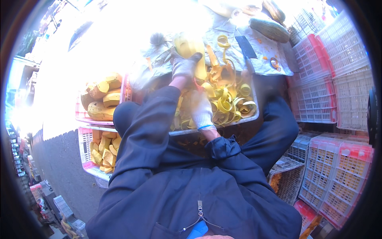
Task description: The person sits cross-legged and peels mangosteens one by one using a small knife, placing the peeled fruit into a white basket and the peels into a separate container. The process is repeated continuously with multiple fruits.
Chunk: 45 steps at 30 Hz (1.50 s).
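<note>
My left hand (182, 66), in a pale knit work glove, grips a long yellow pumpkin (200, 64) with its thumb across the top. The pumpkin's upper end is washed out by glare. My right hand (201, 109), gloved in white with a blue cuff edge, is closed on a red peeler (197, 83) at the pumpkin's near end; blur hides most of the tool. Beneath both hands stands a shallow tray (191, 132), heaped with curled yellow and orange peelings (225, 101).
A cleaver (246, 47) lies on the whitish sheet (220, 28), near an unpeeled green pumpkin (270, 30). Left are a crate of peeled pumpkins (79, 112) and a crate of cut chunks (85, 149). Stacked plastic crates (313, 101) line the right side.
</note>
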Tool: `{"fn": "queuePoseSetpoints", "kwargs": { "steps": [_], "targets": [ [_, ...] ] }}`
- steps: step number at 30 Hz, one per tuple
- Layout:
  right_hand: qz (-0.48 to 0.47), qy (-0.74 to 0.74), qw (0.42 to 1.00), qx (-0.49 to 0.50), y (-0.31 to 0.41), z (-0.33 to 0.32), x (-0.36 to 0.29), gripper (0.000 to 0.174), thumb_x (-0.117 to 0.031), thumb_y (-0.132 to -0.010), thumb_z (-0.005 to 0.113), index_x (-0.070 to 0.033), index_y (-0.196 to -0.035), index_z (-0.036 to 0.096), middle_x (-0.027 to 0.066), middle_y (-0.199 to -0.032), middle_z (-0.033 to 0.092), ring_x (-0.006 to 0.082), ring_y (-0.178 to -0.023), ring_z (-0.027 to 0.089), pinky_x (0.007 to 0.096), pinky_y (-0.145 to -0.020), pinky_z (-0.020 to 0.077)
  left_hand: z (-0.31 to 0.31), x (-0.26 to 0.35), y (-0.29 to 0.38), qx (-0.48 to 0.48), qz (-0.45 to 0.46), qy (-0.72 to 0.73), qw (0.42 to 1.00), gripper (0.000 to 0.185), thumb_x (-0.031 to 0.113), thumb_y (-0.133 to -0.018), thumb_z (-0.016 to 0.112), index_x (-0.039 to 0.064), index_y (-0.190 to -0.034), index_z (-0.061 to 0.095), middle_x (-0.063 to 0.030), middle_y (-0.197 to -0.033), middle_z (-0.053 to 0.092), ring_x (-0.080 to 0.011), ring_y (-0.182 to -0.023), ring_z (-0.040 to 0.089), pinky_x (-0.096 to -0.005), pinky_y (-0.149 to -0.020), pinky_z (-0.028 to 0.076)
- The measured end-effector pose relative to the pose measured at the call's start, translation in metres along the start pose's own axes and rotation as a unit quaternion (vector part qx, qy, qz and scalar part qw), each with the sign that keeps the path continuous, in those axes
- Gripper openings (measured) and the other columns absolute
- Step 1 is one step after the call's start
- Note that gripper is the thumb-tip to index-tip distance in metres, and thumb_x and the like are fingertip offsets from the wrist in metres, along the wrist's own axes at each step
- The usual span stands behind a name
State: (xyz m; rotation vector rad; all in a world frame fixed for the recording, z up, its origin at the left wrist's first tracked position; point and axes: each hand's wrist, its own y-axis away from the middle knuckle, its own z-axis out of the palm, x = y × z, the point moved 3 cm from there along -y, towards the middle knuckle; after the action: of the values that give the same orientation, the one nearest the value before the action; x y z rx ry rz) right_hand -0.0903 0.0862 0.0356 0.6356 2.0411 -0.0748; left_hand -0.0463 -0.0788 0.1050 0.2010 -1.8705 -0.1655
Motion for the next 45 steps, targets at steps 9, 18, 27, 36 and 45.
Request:
{"fn": "queuePoseSetpoints", "kwargs": {
  "steps": [9,18,27,36,45],
  "targets": [
    [0.063,-0.242,0.964,-0.094,0.021,-0.039,0.017,0.050,-0.052,-0.105,0.055,-0.004,-0.115,0.063,0.0148,-0.080,0.065,0.0304,-0.068,0.061,0.0423,-0.062,0.0464,-0.018,0.006,-0.002,-0.096,-0.010,0.035,0.995,0.100,0.033,-0.083,0.088,0.003,-0.159,0.032,-0.0190,-0.146,0.055,-0.0326,-0.127,0.060,-0.0402,-0.106,0.052],
    [0.209,-0.621,0.714,-0.247,0.011,-0.078,0.015,0.032,-0.050,-0.107,0.056,-0.019,-0.098,0.058,-0.0044,-0.062,0.044,0.0103,-0.042,0.037,0.0272,-0.040,0.0269,-0.058,-0.002,-0.028,-0.140,0.008,-0.082,0.987,0.076,0.030,-0.092,0.080,0.003,-0.154,0.046,-0.0166,-0.142,0.063,-0.0298,-0.127,0.063,-0.0395,-0.104,0.053],
    [0.193,-0.421,0.875,-0.143,-0.075,-0.065,-0.024,0.038,-0.051,-0.108,0.051,-0.014,-0.101,0.060,-0.0029,-0.065,0.049,0.0099,-0.046,0.044,0.0275,-0.042,0.0317,-0.055,-0.031,-0.016,-0.082,0.114,-0.194,0.971,0.085,0.032,-0.085,0.086,0.004,-0.154,0.047,-0.0176,-0.141,0.063,-0.0323,-0.129,0.061,-0.0429,-0.109,0.048],
    [-0.100,-0.127,0.987,0.026,-0.179,-0.003,-0.007,0.062,-0.051,-0.109,0.038,0.005,-0.116,0.065,0.0282,-0.099,0.068,0.0443,-0.092,0.064,0.0492,-0.082,0.0511,-0.040,-0.042,-0.025,-0.138,-0.021,-0.001,0.990,0.072,0.019,-0.093,0.078,0.005,-0.155,0.046,-0.0154,-0.134,0.065,-0.0284,-0.118,0.066,-0.0405,-0.093,0.058],
    [-0.327,0.051,0.941,-0.070,-0.026,-0.003,0.034,0.025,-0.018,-0.105,0.050,0.002,-0.115,0.061,0.0310,-0.094,0.068,0.0452,-0.084,0.069,0.0561,-0.074,0.0546,-0.056,-0.050,-0.021,-0.143,-0.058,0.039,0.987,0.065,0.023,-0.093,0.078,0.003,-0.149,0.052,-0.0163,-0.130,0.068,-0.0281,-0.114,0.068,-0.0392,-0.092,0.058]
  ]
}}
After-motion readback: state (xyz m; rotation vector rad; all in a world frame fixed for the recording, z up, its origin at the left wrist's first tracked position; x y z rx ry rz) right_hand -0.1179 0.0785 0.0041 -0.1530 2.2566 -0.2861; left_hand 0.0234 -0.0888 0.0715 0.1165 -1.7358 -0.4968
